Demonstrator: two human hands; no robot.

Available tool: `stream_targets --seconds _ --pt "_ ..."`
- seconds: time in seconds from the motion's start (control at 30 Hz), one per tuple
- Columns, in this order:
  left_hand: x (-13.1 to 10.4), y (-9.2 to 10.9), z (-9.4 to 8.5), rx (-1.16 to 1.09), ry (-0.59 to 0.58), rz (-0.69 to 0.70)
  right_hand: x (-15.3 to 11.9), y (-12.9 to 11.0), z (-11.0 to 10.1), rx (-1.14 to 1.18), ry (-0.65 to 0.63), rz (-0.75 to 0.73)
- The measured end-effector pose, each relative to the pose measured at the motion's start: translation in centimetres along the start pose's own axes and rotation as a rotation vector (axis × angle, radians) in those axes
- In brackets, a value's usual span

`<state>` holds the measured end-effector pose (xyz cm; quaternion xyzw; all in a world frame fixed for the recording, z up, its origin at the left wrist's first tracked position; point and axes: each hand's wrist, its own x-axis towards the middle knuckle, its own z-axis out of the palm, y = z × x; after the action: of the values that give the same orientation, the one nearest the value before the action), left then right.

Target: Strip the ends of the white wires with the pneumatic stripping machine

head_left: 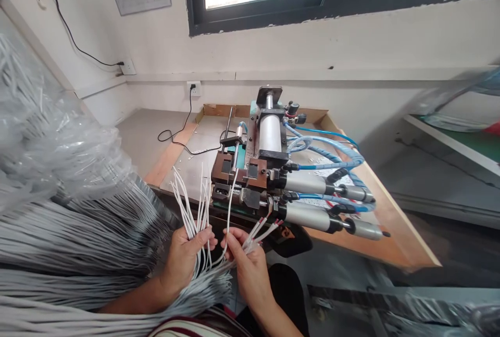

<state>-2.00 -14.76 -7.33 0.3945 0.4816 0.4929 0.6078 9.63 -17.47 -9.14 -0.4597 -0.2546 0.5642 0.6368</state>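
My left hand (183,253) is closed round a fanned bundle of white cables (190,209), their ends pointing up. Between thumb and fingers, my right hand (249,264) pinches a single white cable (229,207). That cable runs up into the brown jaws (255,170) of a pneumatic machine (271,131). Several other cables with dark red tips (269,227) stick out from the same hand to the right. Below both hands the cables run together across my lap.
A great heap of grey cables (78,233) fills the left side, partly under clear plastic (58,123). Silver cylinders (312,217) and blue air hoses (332,154) reach right from the machine. A wooden rim (406,248) edges the table. White scraps lie near the machine.
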Motion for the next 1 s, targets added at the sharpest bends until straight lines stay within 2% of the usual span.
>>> stream_targets --seconds 0.2,0.43,0.57,0.63,0.7,0.8,0.87,0.93,1.0 --pt "-0.1 0.1 0.2 -0.045 0.045 -0.066 -1.4 -0.1 -1.0 -0.068 -0.002 0.039" --pt "-0.2 -0.1 0.3 -0.063 0.037 -0.071 -0.8 0.0 -1.6 -0.070 -0.012 0.051" --pt "-0.3 -0.1 0.3 -0.045 0.037 -0.046 -0.3 0.0 -2.1 -0.193 -0.044 0.064" --pt "-0.3 0.1 0.4 -0.054 0.032 -0.039 0.2 0.6 -2.4 -0.303 -0.055 0.029" --pt "-0.2 0.3 0.5 -0.062 0.027 -0.035 0.7 1.9 -3.0 -0.519 -0.078 0.007" --pt "0.1 0.7 0.7 -0.063 0.016 -0.023 1.5 4.8 -4.5 -1.026 -0.168 0.128" --pt "0.3 0.8 0.8 -0.062 0.019 -0.025 2.0 6.2 -5.9 -1.248 -0.190 0.246" --pt "0.5 0.7 0.9 -0.056 0.025 -0.037 2.3 6.3 -7.0 -1.336 -0.146 0.329" --pt "0.6 0.6 1.0 -0.040 0.022 -0.051 2.6 4.7 -7.2 -1.410 -0.063 0.331"
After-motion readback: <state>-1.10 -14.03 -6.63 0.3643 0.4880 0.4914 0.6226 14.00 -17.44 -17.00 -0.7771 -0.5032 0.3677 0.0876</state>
